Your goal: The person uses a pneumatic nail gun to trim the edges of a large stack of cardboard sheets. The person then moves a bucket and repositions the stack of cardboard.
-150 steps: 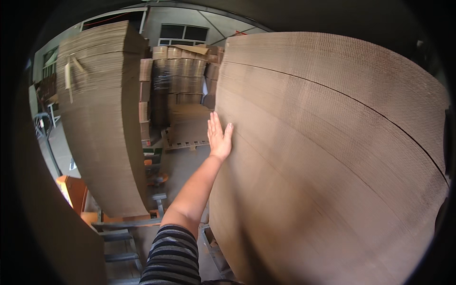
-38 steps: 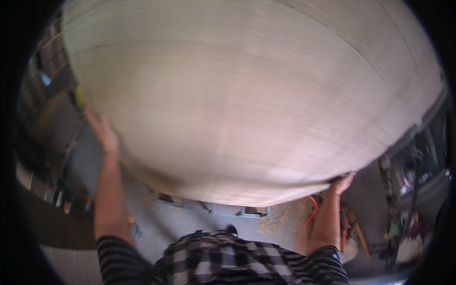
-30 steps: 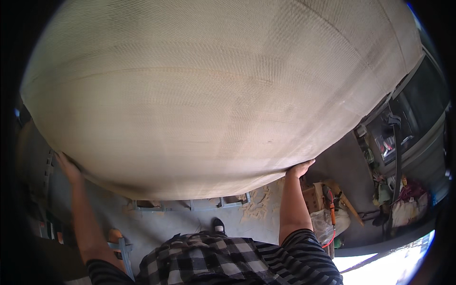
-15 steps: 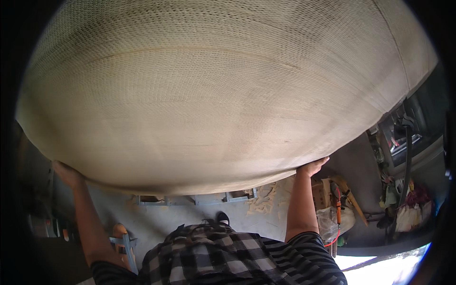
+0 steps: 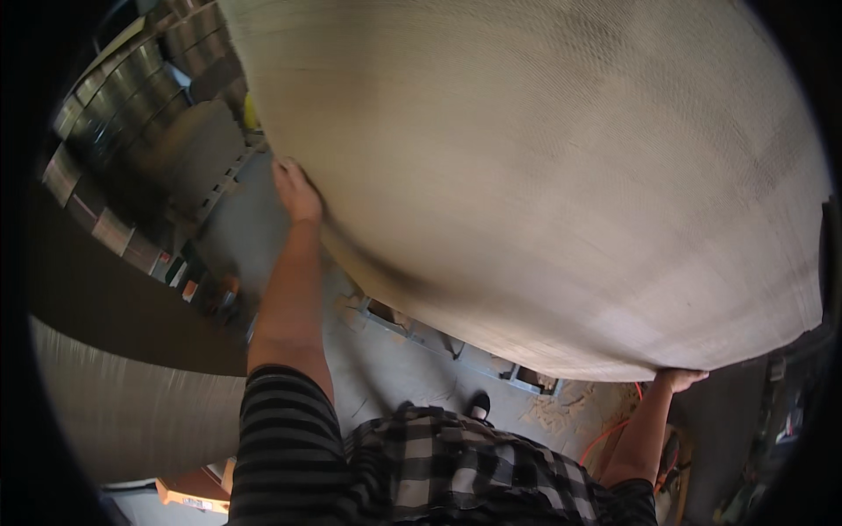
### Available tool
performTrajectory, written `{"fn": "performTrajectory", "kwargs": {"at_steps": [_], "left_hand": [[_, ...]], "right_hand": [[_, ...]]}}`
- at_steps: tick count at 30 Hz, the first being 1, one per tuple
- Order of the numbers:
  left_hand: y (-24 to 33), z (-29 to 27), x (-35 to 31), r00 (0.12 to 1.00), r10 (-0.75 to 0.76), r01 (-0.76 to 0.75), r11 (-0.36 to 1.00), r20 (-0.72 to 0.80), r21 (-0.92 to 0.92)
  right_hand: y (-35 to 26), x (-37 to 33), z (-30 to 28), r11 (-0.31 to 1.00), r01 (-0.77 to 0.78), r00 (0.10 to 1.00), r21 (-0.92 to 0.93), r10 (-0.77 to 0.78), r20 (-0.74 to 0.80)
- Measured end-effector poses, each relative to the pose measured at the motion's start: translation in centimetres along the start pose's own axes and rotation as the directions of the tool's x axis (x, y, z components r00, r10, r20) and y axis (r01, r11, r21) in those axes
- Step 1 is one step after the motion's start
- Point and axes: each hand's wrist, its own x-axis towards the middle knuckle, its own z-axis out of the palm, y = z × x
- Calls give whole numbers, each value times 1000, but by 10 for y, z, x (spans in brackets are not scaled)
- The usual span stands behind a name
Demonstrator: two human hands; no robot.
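A large beige stack of what looks like corrugated cardboard fills the upper middle and right, its face covered in fine rows of ribs. My left hand lies against its left edge, fingers stretched out along the side. At the lower right edge rests my right hand, its fingers also stretched out and touching the stack. Both arms are spread wide. Part of each palm is hidden against the stack.
Under the stack's near edge shows a grey metal frame. Brown scraps and an orange-red hose lie on the floor at right. Another large ribbed stack stands at lower left, beside an orange machine part. Cardboard piles stand at far left.
My view has turned left, bringing the cardboard piles and second stack into sight. The big stack appears shifted right and tilted, with my left hand now higher along its left edge.
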Motion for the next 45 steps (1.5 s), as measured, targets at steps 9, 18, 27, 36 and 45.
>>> {"fn": "performTrajectory", "kwargs": {"at_steps": [9,18,27,36,45], "left_hand": [[-55,-30,-26,960,-281,274,929,7,-249],[-29,-10,-39,930,-206,176,977,-305,-121],[-36,-7,-44,937,-188,128,969,-295,-212],[-38,4,-38,952,-203,206,978,-228,-9],[-34,-40,-18,909,-416,410,897,3,167]], "right_hand": [[34,-8,-13,904,-292,955,311,293,45],[26,-7,2,949,-268,953,164,286,-98],[49,14,1,975,-223,962,3,221,-162],[43,14,-9,954,-244,951,174,270,-150],[18,23,-50,975,-160,987,152,158,31]]}}
